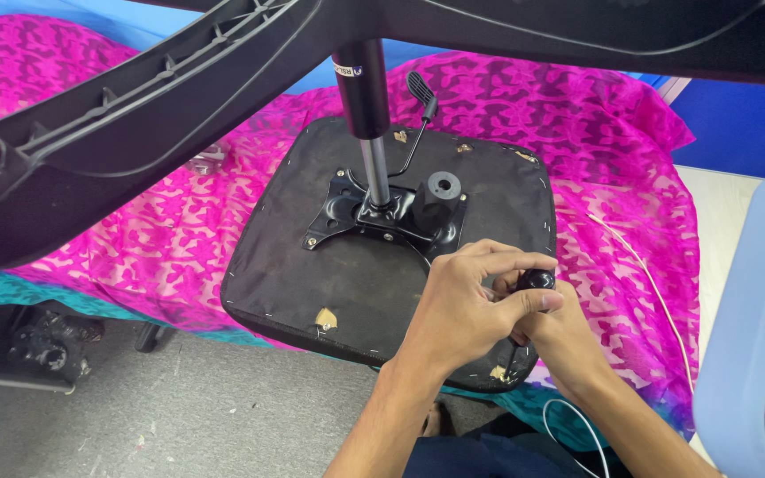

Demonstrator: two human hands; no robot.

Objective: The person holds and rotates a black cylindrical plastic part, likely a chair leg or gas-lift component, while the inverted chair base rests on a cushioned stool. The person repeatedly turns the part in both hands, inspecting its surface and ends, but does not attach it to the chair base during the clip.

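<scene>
Left hand (462, 305), lower centre of frame: grip closed over a black knobbed tool handle (537, 280), thumb laid across it. Right hand (560, 336), just below and touching: grip closed on the same handle from underneath; shaft mostly hidden. Upturned black seat pan (312, 265), centre: lies on magenta patterned cloth (622, 150) over the worktop. Metal tilt plate (382, 217) with gas-lift column (367, 97) and lever (420, 93) at its middle. Chair base arm (135, 106), upper left. Step judged: driving a fastener at the pan's lower right edge. Next move calls for steady downward pressure, tool held square.
</scene>
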